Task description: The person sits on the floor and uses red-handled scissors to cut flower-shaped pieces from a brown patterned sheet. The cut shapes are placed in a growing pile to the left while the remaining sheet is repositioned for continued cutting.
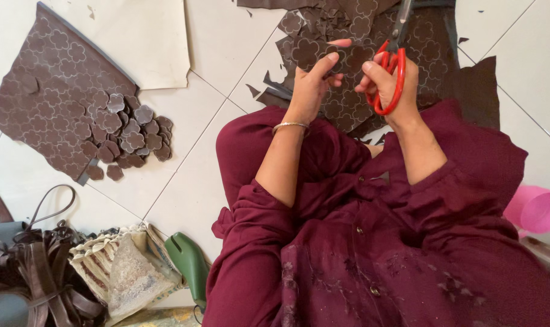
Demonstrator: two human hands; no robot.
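Seated on the pale tiled floor [184,181], maroon sleeves and lap filling the lower frame. Right hand [389,82] closed through the loops of red-handled scissors [394,66], blades pointing up and away toward the top edge. Left hand [314,82] with a silver bangle [290,126] at the wrist, thumb and fingers pinched on a small dark brown flower-shaped piece [341,60], held just beside the scissors' handles, touching or nearly so. Directly beneath both hands, a brown leather sheet [432,54] stamped with flower outlines, ragged and cut through, scraps scattered about it. Over to the left, well apart, another stamped brown sheet [51,85] lying flat, partly on a cream-coloured sheet [136,36]. At its lower right corner, a heap of cut-out flower pieces [130,136], overlapping each other. Bottom left, a tangle of dark brown straps [39,278], a stack of worn sandpaper-like sheets [121,272] and a green handle [189,260] just beside it. Far right edge, a pink plastic container [538,209], partly out of view.
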